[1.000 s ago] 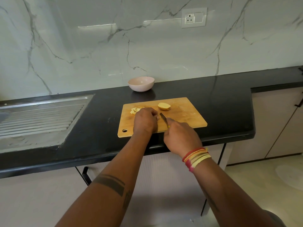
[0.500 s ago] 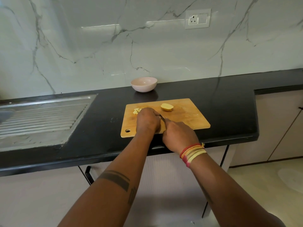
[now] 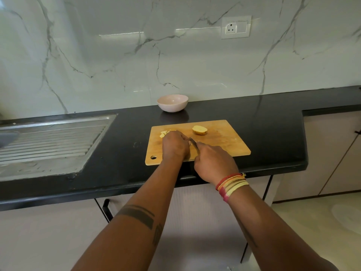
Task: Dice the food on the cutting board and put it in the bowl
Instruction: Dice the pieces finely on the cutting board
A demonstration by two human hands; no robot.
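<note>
Head view: bowl (image 3: 172,102) holds nothing visible; hands grip food, knife (image 3: 193,144).

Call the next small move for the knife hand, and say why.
Probably press the knife down through whatever the left hand covers. The right hand grips the handle, with the blade right beside the left fingers. Only a few cut pieces lie on the cutting board, an uncut half waits, and the bowl looks empty.
</note>
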